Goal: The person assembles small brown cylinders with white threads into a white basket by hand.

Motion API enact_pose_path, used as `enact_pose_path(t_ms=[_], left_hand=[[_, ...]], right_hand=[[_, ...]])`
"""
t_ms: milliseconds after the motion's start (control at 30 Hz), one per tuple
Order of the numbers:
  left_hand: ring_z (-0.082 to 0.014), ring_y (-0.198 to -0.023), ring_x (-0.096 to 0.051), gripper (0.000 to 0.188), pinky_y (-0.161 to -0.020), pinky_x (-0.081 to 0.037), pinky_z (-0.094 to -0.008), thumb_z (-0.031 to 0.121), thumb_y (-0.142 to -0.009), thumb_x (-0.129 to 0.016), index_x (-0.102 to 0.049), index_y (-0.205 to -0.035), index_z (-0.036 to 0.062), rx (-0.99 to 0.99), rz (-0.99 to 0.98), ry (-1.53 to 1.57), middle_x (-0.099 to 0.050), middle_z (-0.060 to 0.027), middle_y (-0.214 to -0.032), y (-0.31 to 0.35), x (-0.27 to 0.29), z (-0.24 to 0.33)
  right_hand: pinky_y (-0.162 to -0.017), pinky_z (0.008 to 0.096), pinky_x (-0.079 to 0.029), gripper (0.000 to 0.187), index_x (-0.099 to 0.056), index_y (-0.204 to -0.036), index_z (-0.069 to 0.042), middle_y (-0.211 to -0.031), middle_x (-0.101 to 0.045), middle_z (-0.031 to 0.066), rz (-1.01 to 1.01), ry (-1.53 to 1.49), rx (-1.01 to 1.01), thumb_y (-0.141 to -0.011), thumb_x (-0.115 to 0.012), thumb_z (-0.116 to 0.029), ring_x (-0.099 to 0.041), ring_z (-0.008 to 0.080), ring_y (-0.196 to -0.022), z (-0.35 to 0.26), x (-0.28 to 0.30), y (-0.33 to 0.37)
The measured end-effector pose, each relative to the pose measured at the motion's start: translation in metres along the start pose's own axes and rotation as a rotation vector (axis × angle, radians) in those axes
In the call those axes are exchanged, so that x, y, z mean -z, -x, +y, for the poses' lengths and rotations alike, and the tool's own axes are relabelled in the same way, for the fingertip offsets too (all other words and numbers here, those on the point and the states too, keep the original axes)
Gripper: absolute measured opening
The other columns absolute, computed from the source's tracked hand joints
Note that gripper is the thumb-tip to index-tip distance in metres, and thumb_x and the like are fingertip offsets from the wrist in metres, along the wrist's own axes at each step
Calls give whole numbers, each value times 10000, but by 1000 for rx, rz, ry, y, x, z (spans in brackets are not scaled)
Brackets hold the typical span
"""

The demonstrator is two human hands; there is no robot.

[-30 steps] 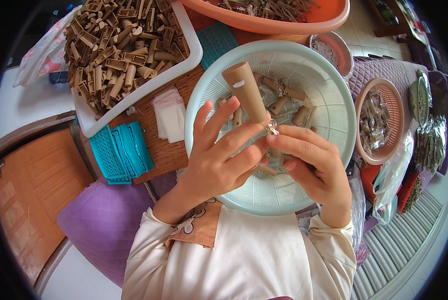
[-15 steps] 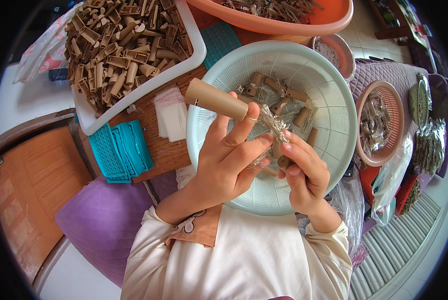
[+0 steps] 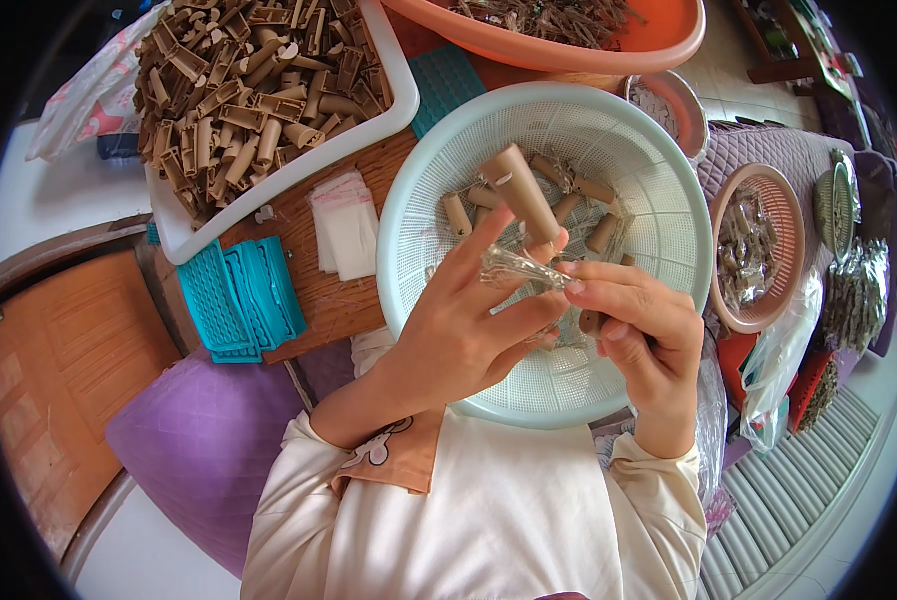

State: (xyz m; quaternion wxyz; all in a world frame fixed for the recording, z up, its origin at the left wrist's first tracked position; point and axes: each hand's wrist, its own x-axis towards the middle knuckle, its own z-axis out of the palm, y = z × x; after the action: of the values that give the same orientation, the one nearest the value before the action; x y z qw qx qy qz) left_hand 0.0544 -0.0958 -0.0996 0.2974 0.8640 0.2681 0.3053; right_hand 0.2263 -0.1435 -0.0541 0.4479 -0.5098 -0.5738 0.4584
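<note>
Both of my hands are over a pale green mesh basin (image 3: 394, 190). A brown plastic tube (image 3: 527, 195) stands tilted between the fingers of my left hand (image 3: 459, 320), its wide end up. A bundle of thin, shiny, silvery strands (image 3: 519, 268) runs across the left fingers to my right hand (image 3: 644, 325). My right thumb and fingertips pinch the end of this bundle. Just under the right fingertips a small brown end piece (image 3: 591, 322) shows, partly hidden. More brown tubes (image 3: 457, 215) with strands lie in the basin.
A white tray (image 3: 406, 90) heaped with brown plastic half-shells stands at the upper left. Teal plastic trays (image 3: 254, 300) and clear bags (image 3: 345, 225) lie on the wooden table. An orange basin (image 3: 659, 50) is at the back; a pink basket (image 3: 801, 250) of wrapped pieces stands right.
The brown tube has swung from pointing left to standing more upright, farther right. The strand bundle now stretches across my left fingers. My right hand has shifted slightly right.
</note>
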Motion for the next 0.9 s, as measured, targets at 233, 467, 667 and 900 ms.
enact_pose_path(t_ms=[233, 467, 667, 900], left_hand=[[-381, -1129, -406, 274, -918, -371, -440, 163, -640, -697, -613, -896, 117, 4, -24, 122, -501, -105, -1128, -2, 2, -3], [-360, -1095, -441, 228, -859, -424, -428, 136, -667, -687, -617, -883, 110, 44, -26, 226, -488, -100, -1085, -3, 3, -4], [-254, -836, -592, 192, -682, -496, -329, 106, -703, -653, -618, -891, 90, 271, -166, 276, -551, -100, -1005, -1, 7, -3], [-220, -664, -618, 144, -571, -485, -278, 132, -771, -603, -592, -899, 68, 390, -194, 406, -622, -88, -735, 3, 6, -16]], right_hand=[[-662, 233, -454, 260, -603, -981, 24, -979, -599, 136, -30, -53, -80, -748, -493, 57, -587, 158, -776, -5, 6, -10], [-518, 174, -370, 232, -604, -991, 9, -820, -602, 43, -4, -265, -297, -812, -456, -2, -472, 49, -600, -4, 7, -18], [-450, 170, -314, 210, -602, -981, 11, -658, -498, -25, 21, -182, -406, -860, -455, -76, -391, 23, -511, 15, 4, -27], [-426, 161, -284, 270, -541, -1051, 57, -679, -523, 2, -44, -549, -754, -898, -424, -132, -348, 26, -480, 50, -4, -26]])
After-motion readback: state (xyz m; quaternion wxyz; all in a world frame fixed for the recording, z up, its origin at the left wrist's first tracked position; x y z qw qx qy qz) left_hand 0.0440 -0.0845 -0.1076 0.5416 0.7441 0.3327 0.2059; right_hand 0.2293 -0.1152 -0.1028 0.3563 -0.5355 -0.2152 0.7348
